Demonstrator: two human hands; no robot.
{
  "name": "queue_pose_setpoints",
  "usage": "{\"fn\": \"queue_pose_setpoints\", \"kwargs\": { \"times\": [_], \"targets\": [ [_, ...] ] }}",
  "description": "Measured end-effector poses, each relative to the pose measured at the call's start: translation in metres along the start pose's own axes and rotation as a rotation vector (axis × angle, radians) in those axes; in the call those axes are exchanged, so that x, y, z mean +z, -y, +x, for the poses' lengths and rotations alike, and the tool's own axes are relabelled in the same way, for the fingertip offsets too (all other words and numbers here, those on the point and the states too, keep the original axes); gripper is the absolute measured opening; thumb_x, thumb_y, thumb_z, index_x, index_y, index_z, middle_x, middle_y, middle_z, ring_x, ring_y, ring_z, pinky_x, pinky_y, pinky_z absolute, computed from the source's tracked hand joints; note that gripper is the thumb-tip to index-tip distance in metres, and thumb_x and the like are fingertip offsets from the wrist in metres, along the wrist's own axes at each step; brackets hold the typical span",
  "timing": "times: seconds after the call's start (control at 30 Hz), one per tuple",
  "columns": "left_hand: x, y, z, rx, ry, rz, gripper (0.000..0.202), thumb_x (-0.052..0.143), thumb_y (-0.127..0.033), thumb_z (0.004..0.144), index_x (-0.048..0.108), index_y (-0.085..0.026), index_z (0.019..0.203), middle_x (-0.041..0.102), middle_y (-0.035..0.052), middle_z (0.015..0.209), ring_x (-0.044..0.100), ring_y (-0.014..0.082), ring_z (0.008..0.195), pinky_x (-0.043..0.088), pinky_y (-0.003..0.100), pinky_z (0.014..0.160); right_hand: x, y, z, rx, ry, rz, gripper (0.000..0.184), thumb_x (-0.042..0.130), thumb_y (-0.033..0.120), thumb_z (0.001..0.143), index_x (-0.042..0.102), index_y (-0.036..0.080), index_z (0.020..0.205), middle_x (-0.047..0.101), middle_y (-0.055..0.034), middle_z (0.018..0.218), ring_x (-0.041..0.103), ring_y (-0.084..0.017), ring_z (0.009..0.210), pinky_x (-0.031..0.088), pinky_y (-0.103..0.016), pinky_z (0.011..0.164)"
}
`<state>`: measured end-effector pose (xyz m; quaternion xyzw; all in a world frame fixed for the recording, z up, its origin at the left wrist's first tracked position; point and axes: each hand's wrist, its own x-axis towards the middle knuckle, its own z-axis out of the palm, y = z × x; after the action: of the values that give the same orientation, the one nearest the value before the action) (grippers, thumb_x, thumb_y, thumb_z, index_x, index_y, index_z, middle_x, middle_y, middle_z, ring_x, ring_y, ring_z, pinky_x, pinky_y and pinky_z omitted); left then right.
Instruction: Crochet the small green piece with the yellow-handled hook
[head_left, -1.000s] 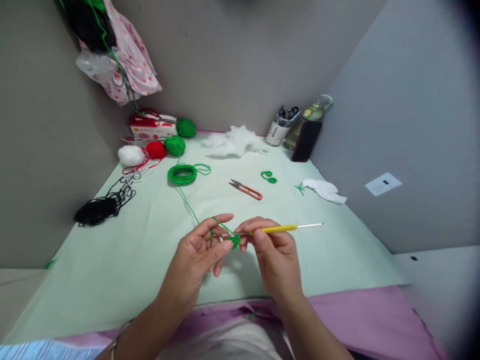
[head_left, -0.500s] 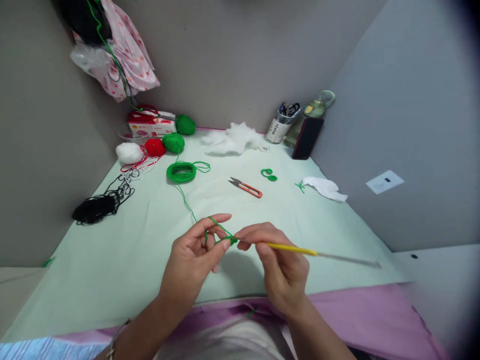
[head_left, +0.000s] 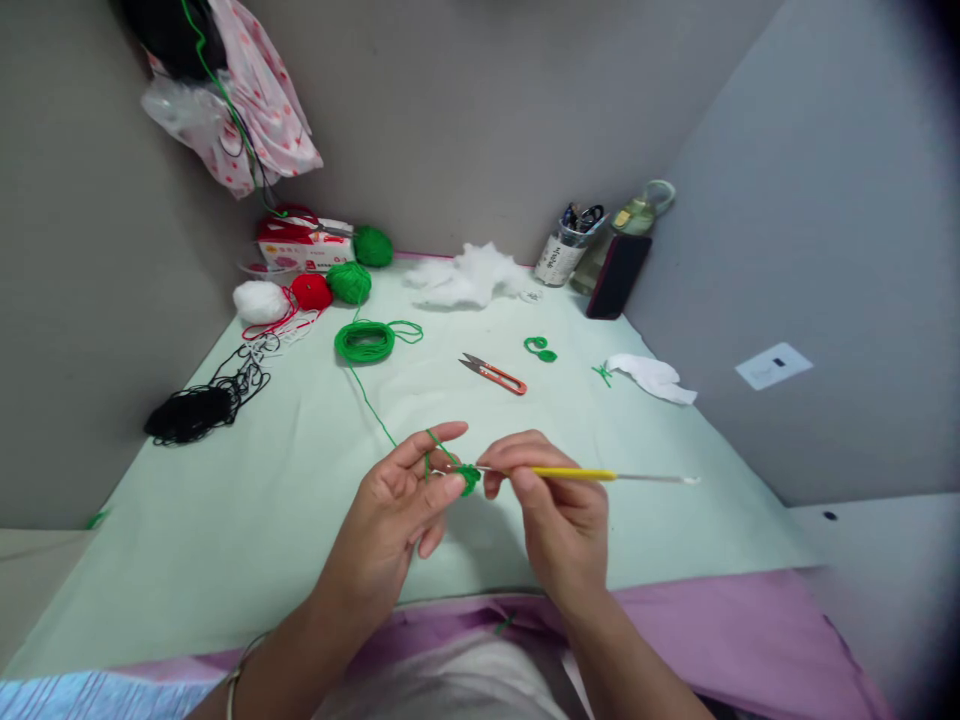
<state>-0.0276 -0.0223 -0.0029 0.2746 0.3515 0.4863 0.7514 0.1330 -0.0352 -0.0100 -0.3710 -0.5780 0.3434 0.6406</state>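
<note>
two hands: both over the pale green cloth (head_left: 262, 560).
left hand (head_left: 390, 510): thumb and fingers pinched on the small green crocheted yarn piece (head_left: 470, 482), thin green yarn strand (head_left: 371, 408) across index finger.
right hand (head_left: 562, 520): fingertips clamped around the slim yellow-handled metal crochet hook (head_left: 574, 474).
piece: between the hands, at the hook's end.

**Head cam setup, orange snips (head_left: 492, 373) about mid-frame**

So it's one head-worn cam, looking forward and steeply down from the near side of the snips. Close enough that the left hand (head_left: 391, 515) and right hand (head_left: 562, 525) sit big in front of them, wide enough to catch the back wall (head_left: 420, 130) beyond them and the side wall (head_left: 810, 230) off to their right.
</note>
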Motion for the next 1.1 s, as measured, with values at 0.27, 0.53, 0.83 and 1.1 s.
{"fn": "queue_pose_setpoints", "kwargs": {
  "times": [0.27, 0.53, 0.83, 1.1],
  "targets": [
    [0.002, 0.005, 0.001, -0.007, -0.016, -0.008, 0.042, 0.094, -0.029, 0.078, 0.082, -0.021, 0.118, 0.058, -0.0059, 0.074, 0.03, -0.0004, 0.045, 0.035, 0.014, 0.042, -0.003, -0.003, -0.01, -0.286, 0.152, -0.466, 0.036, 0.064, 0.011, 0.1, 0.078, 0.032, 0.127, 0.079, -0.0093, 0.113, 0.076, -0.021, 0.098, 0.064, -0.034, 0.079],
    [-0.001, 0.001, 0.005, -0.027, -0.032, -0.031, 0.031, 0.096, -0.024, 0.073, 0.086, -0.018, 0.102, 0.061, -0.0034, 0.077, 0.032, 0.001, 0.049, 0.039, 0.015, 0.046, -0.002, -0.002, 0.001, 0.043, -0.018, -0.032, 0.018, 0.066, 0.026, 0.103, 0.083, 0.027, 0.099, 0.077, -0.0051, 0.089, 0.068, -0.017, 0.073, 0.058, -0.031, 0.063],
    [-0.01, 0.008, 0.001, 0.093, -0.02, 0.204, 0.024, 0.088, -0.03, 0.086, 0.087, -0.025, 0.109, 0.069, 0.0003, 0.085, 0.052, 0.007, 0.058, 0.048, 0.021, 0.057, -0.004, -0.005, 0.002, 0.205, -0.01, 0.128, 0.021, 0.069, 0.037, 0.102, 0.082, 0.022, 0.097, 0.079, -0.0064, 0.088, 0.071, -0.016, 0.069, 0.061, -0.031, 0.065],
    [-0.008, 0.004, -0.002, 0.123, -0.049, 0.238, 0.024, 0.087, -0.03, 0.084, 0.087, -0.024, 0.108, 0.065, 0.0008, 0.085, 0.052, 0.0082, 0.059, 0.046, 0.02, 0.051, -0.004, 0.003, -0.001, 0.155, 0.003, 0.088, 0.024, 0.058, 0.034, 0.108, 0.077, 0.021, 0.101, 0.082, -0.0077, 0.094, 0.076, -0.017, 0.07, 0.065, -0.033, 0.065]
  ]
}}
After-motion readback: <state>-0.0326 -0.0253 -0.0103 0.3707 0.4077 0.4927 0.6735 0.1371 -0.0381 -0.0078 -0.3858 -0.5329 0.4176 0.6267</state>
